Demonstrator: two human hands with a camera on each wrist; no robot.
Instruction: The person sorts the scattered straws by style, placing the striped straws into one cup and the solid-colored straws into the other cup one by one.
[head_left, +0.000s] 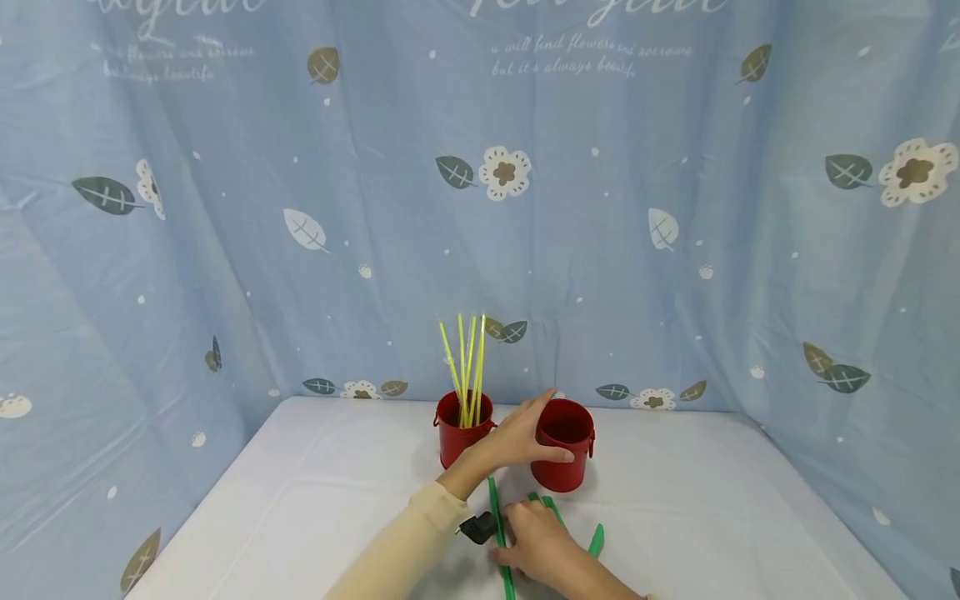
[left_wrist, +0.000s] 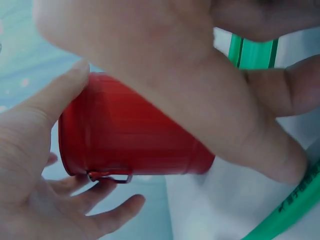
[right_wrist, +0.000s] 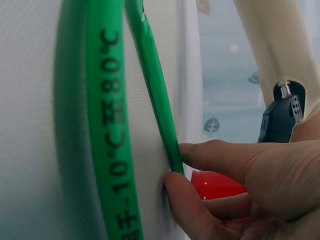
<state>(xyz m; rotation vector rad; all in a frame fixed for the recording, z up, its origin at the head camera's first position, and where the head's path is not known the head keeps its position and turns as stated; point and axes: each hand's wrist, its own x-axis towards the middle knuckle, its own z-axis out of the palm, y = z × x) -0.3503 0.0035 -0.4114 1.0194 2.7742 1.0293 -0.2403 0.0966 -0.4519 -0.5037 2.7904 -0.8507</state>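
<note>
Two red buckets stand on the white table. My left hand (head_left: 517, 437) holds the right bucket (head_left: 562, 471), its thumb in front and its fingers behind. In the left wrist view the same bucket (left_wrist: 135, 130) stands between thumb and fingers, its small wire handle showing. Close in front of it, my right hand (head_left: 536, 537) is low at the table among green strips. One green strip (right_wrist: 160, 105) has its end between thumb and forefinger in the right wrist view. Another green strip (right_wrist: 112, 120), printed with black characters, runs close to that camera. Part of the strips is hidden under the hand.
The left red bucket (head_left: 453, 446) holds several upright yellow sticks (head_left: 468, 367). A long green strip (head_left: 495, 500) runs left of my right hand, and a green end (head_left: 597, 540) sticks out to its right. A blue patterned curtain (head_left: 585, 250) hangs behind the table (head_left: 322, 467).
</note>
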